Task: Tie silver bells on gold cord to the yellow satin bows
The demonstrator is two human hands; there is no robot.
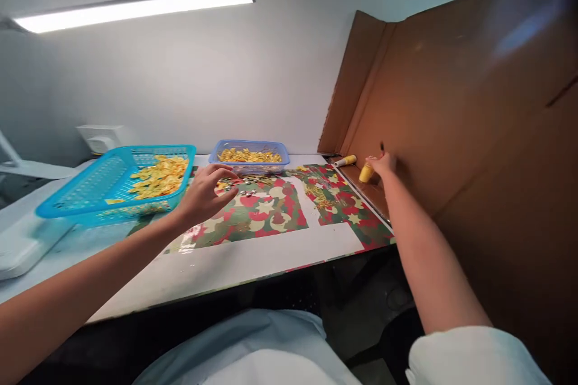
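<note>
My left hand (pixel 208 194) hovers over the near left part of the patterned sheet (pixel 266 209), its fingers spread and curved with nothing in them. Small silvery pieces (pixel 247 194) lie on the sheet just beyond its fingertips. On the far right, my right hand (pixel 383 163) is closed at the top of a tilted yellow container (pixel 366 173). A thin dark-tipped stick (pixel 382 147) sticks up from that hand; its lower end is hidden. Beside the container lies a yellow and white tube (pixel 345 160).
A blue basket (pixel 58 207) with yellow, flat pieces (pixel 165 177) stands at left. A smaller violet-blue basket (pixel 284 156) holds similar pieces at the back. Thin golden bits (pixel 320 197) lie scattered on the sheet. A tall cardboard panel (pixel 460 102) walls the right side.
</note>
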